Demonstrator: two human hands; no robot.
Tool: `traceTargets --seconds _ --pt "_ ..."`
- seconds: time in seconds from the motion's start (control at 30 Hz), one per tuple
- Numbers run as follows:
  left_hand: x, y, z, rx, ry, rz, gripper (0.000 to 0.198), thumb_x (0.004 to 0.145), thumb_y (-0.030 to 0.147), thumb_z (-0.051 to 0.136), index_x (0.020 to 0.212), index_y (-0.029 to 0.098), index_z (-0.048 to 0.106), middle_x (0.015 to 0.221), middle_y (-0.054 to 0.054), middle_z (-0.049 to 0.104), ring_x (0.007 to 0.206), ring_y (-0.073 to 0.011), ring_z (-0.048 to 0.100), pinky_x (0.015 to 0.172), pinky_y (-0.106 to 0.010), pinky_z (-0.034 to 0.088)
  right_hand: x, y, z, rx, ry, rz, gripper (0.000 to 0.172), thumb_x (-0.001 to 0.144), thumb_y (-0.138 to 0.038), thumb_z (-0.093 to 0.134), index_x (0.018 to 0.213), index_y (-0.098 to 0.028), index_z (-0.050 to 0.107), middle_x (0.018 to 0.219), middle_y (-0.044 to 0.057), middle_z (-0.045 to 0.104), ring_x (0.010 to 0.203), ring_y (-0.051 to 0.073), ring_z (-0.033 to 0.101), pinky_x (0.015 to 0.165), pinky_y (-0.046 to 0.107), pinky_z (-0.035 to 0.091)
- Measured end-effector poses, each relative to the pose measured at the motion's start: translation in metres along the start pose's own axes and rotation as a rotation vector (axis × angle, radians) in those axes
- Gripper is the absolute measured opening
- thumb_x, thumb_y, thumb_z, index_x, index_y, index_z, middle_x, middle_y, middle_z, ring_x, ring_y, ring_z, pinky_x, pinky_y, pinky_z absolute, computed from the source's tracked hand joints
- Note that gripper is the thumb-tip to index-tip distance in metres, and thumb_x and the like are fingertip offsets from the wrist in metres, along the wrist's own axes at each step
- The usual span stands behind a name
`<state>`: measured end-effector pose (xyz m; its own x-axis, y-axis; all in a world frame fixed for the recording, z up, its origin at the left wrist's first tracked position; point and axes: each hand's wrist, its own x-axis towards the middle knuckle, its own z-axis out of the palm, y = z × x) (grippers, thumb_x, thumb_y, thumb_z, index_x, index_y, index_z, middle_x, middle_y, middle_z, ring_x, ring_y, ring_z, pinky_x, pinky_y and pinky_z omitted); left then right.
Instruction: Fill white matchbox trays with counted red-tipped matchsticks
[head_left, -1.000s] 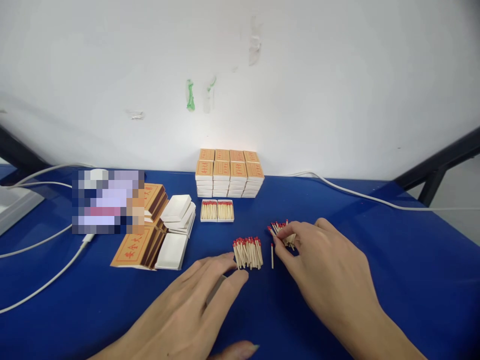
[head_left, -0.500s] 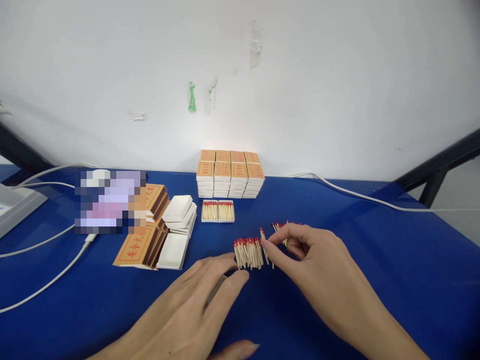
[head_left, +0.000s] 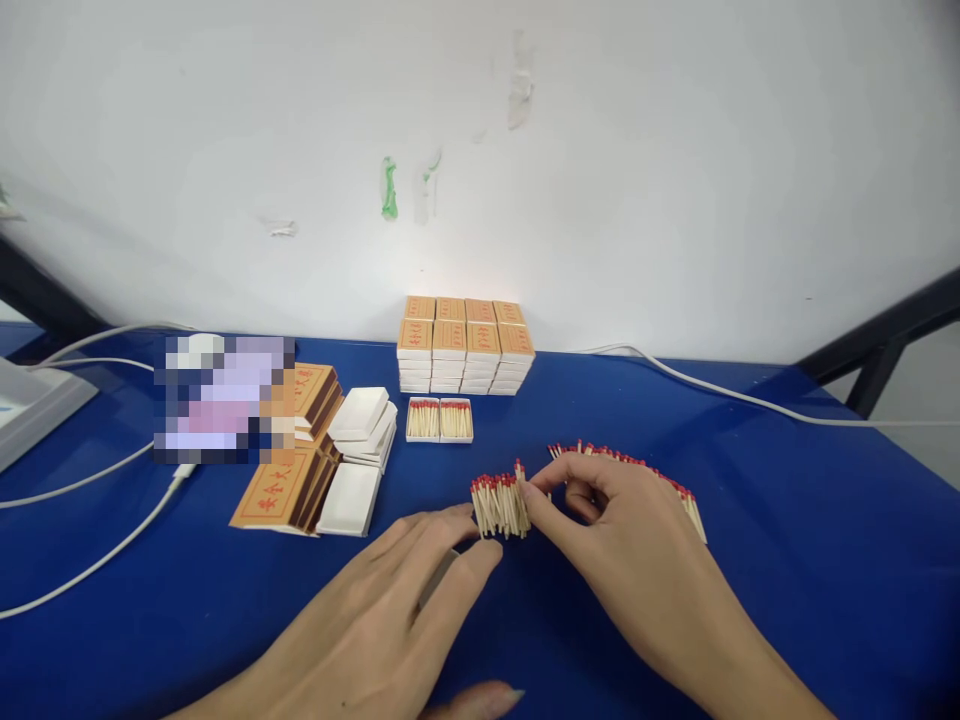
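Worktop, rear edge, middle: stacked boxes; two filled trays before them. Toward left edge: sleeves, white trays. Rear right corner: cable. Right hand partly hides loose matches, pinches one match beside the bunch, well in from rear edge; left hand opposite, half-spread, grip uncertain. Bunch: pale sticks, red heads. Sleeve lettering: red, 安全火 legible.

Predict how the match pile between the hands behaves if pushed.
The match pile would likely splay: no band shows around it. Individual matches are probably light but snappable, being thin. Some might slide on the smooth-looking blue tabletop.
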<state>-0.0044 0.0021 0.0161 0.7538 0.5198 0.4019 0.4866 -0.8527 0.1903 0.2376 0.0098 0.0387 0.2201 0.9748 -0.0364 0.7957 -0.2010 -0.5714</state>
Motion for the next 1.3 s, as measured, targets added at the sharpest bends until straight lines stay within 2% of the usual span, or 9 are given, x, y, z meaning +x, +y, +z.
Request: traceTargets --seconds 0.1,0.23,0.37,0.5,0.7,0.93,1.07,1.17,1.3 --pt "-0.003 -0.001 0.003 -0.018 -0.032 -0.010 0.048 0.124 0.049 0.041 0.154 0.013 0.054 0.149 -0.020 0.073 0.135 -0.0313 0.077 0.110 -0.045 0.067 0.000 0.001 -0.001 -0.001 0.016 -0.001 0.035 0.091 -0.055 0.066 0.070 -0.028 0.073 0.055 -0.005 0.043 0.056 0.015 0.039 0.057 0.032 0.030" --pt "-0.006 -0.002 0.007 -0.084 0.040 -0.038 0.049 0.124 0.049 0.040 0.156 0.015 0.055 0.152 -0.020 0.071 0.137 -0.0328 0.075 0.112 -0.048 0.066 0.001 0.000 -0.003 -0.004 0.014 0.002 0.033 0.091 -0.056 0.067 0.072 -0.029 0.073 0.057 -0.005 0.045 0.058 0.016 0.041 0.059 0.033 0.032" --pt "-0.004 -0.002 0.002 -0.062 -0.033 -0.021 0.049 0.121 0.047 0.052 0.157 0.014 0.053 0.153 -0.021 0.071 0.139 -0.0338 0.075 0.113 -0.048 0.065 0.000 0.000 -0.003 -0.032 -0.002 -0.010 0.033 0.092 -0.053 0.066 0.070 -0.029 0.072 0.058 -0.005 0.047 0.058 0.016 0.042 0.059 0.033 0.033" --pt "-0.005 -0.002 0.002 -0.088 -0.027 -0.025 0.051 0.119 0.047 0.057 0.158 0.015 0.054 0.153 -0.020 0.071 0.138 -0.0341 0.075 0.113 -0.048 0.066 -0.002 0.000 -0.002 -0.035 0.008 -0.037 0.033 0.092 -0.052 0.068 0.069 -0.028 0.071 0.057 -0.004 0.047 0.056 0.016 0.043 0.058 0.033 0.033" --pt "-0.013 -0.001 0.017 -0.128 0.037 -0.051 0.052 0.123 0.050 0.041 0.161 0.016 0.053 0.158 -0.019 0.066 0.143 -0.0333 0.070 0.118 -0.050 0.062 -0.001 0.000 -0.003 -0.055 0.027 -0.068 0.037 0.095 -0.055 0.066 0.070 -0.029 0.072 0.057 -0.004 0.049 0.057 0.017 0.047 0.060 0.034 0.034" --pt "-0.016 -0.002 0.021 -0.098 0.014 -0.050 0.053 0.124 0.050 0.039 0.161 0.016 0.054 0.159 -0.019 0.066 0.145 -0.0341 0.069 0.119 -0.052 0.062 0.009 0.007 -0.007 -0.075 0.069 -0.059 0.042 0.102 -0.057 0.063 0.073 -0.029 0.074 0.053 -0.005 0.046 0.055 0.017 0.048 0.062 0.037 0.034" --pt "-0.014 -0.002 0.019 -0.115 0.035 -0.047 0.052 0.122 0.049 0.045 0.161 0.015 0.055 0.159 -0.021 0.067 0.144 -0.0359 0.070 0.117 -0.054 0.062 0.017 0.003 -0.008 -0.138 0.071 -0.045 0.042 0.102 -0.056 0.065 0.073 -0.029 0.078 0.059 -0.001 0.061 0.067 0.022 0.062 0.064 0.036 0.038" --pt "-0.010 -0.003 0.010 -0.064 -0.019 -0.016 0.051 0.122 0.046 0.050 0.159 0.013 0.055 0.156 -0.022 0.070 0.141 -0.0354 0.073 0.114 -0.051 0.065 0.026 -0.007 -0.008 -0.202 0.022 0.001 0.037 0.100 -0.055 0.069 0.076 -0.031 0.084 0.073 0.002 0.075 0.076 0.025 0.069 0.063 0.035 0.038" --pt "-0.006 -0.003 0.002 -0.017 -0.035 0.005 0.049 0.122 0.046 0.051 0.156 0.012 0.057 0.153 -0.021 0.073 0.140 -0.0329 0.075 0.114 -0.046 0.063 0.037 -0.015 -0.007 -0.235 -0.020 -0.020 0.029 0.095 -0.047 0.075 0.073 -0.030 0.085 0.078 0.004 0.081 0.079 0.027 0.073 0.063 0.036 0.037"
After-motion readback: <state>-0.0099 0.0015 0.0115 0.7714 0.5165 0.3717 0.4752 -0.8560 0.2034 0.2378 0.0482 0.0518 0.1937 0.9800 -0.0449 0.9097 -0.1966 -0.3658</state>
